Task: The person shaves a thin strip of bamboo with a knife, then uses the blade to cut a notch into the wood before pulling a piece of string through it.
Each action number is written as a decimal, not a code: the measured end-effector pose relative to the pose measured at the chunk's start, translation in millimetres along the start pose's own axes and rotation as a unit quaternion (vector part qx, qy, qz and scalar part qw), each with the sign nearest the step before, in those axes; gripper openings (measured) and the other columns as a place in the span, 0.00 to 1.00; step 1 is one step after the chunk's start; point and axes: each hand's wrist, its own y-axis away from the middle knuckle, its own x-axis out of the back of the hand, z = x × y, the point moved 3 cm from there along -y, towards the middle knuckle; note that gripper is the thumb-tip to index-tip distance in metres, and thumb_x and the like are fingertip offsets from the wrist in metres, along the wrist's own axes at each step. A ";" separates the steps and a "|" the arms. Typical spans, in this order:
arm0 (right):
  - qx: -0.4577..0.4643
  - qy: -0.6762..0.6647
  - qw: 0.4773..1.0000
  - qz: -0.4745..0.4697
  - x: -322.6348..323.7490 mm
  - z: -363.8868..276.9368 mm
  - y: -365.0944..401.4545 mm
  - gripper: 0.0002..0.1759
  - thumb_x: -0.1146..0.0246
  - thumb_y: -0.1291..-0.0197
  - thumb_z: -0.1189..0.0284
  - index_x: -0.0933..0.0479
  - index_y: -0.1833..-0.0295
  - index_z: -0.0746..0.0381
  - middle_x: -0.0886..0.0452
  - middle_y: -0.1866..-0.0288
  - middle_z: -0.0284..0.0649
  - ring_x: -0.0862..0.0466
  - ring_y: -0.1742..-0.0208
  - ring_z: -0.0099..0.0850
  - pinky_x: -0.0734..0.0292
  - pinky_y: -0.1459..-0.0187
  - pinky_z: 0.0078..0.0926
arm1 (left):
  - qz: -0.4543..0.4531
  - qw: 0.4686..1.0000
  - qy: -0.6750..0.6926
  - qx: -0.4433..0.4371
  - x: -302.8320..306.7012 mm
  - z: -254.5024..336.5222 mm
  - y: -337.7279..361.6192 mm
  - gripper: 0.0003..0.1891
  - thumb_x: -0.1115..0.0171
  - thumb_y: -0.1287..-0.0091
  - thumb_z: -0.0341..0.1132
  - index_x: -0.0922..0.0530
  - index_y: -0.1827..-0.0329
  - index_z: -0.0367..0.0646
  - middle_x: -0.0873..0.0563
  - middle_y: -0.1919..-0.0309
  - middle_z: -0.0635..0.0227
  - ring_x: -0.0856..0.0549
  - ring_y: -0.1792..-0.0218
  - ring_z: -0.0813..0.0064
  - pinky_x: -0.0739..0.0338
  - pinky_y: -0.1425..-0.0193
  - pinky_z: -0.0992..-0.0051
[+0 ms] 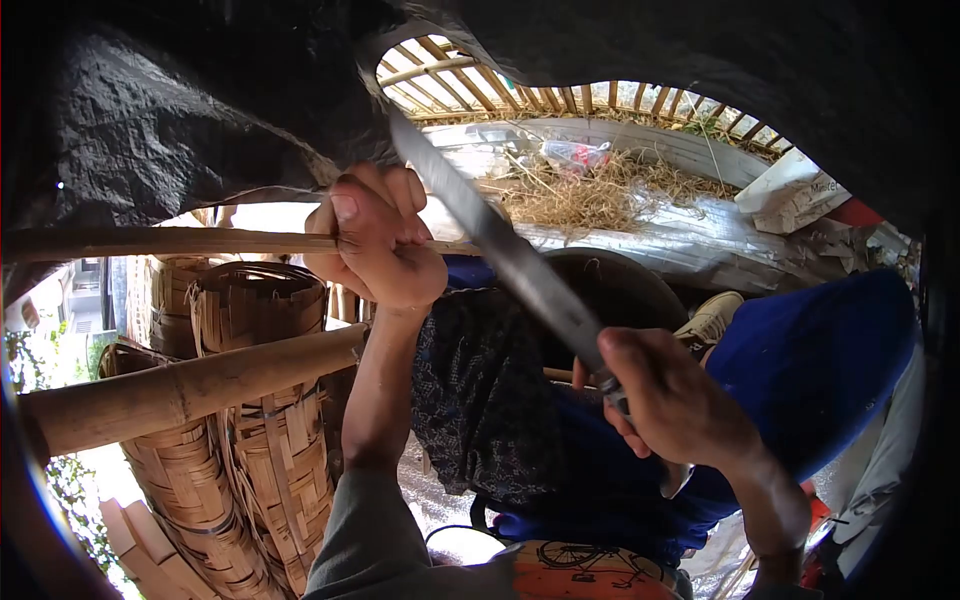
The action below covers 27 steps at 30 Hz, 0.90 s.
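Observation:
My left hand (375,235) is closed around a long bamboo stick (180,242), which runs off past the left edge of the view. A short end of the stick shows on the far side of my fist, close to the blade. In my right hand (680,400) is the handle of a large knife (510,255) with a long grey blade. The blade slants up and to the left, its tip higher than my left hand. A dark patterned cloth (485,390) lies over the lap beneath the knife, next to blue fabric (810,360).
A thick bamboo pole (190,395) crosses at the left, below the stick. Tall woven bamboo baskets (270,450) stand behind it. Dry straw-like shavings (590,195) lie ahead by a slatted bamboo fence (560,98). Dark sheeting (150,130) hangs above. A shoe (712,318) shows at right.

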 end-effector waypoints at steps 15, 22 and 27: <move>0.190 0.312 0.931 0.015 -9.2 23.5 -10.9 0.20 0.46 0.38 0.75 0.35 0.42 0.74 0.27 0.59 0.36 0.30 0.61 0.28 0.32 0.60 0.26 | -0.057 0.997 0.050 0.031 -1.0 -3.1 -1.4 0.18 0.54 0.34 0.33 0.42 0.83 0.40 0.40 0.90 0.70 0.41 0.90 0.83 0.49 0.85 0.80; 0.155 0.243 0.956 0.050 -7.8 22.9 -13.3 0.21 0.44 0.40 0.76 0.38 0.41 0.64 0.31 0.54 0.44 0.27 0.79 0.22 0.30 0.83 0.22 | -0.010 0.999 0.044 0.010 -1.9 -5.9 3.3 0.13 0.54 0.32 0.34 0.37 0.75 0.36 0.39 0.89 0.69 0.40 0.90 0.83 0.49 0.86 0.80; 0.037 0.118 0.992 0.032 -8.5 16.5 -9.4 0.12 0.51 0.33 0.68 0.31 0.54 0.66 0.28 0.71 0.35 0.30 0.78 0.24 0.34 0.75 0.25 | -0.015 0.998 0.060 -0.009 0.4 -10.2 5.8 0.10 0.55 0.32 0.33 0.35 0.70 0.36 0.39 0.89 0.69 0.40 0.90 0.83 0.48 0.86 0.81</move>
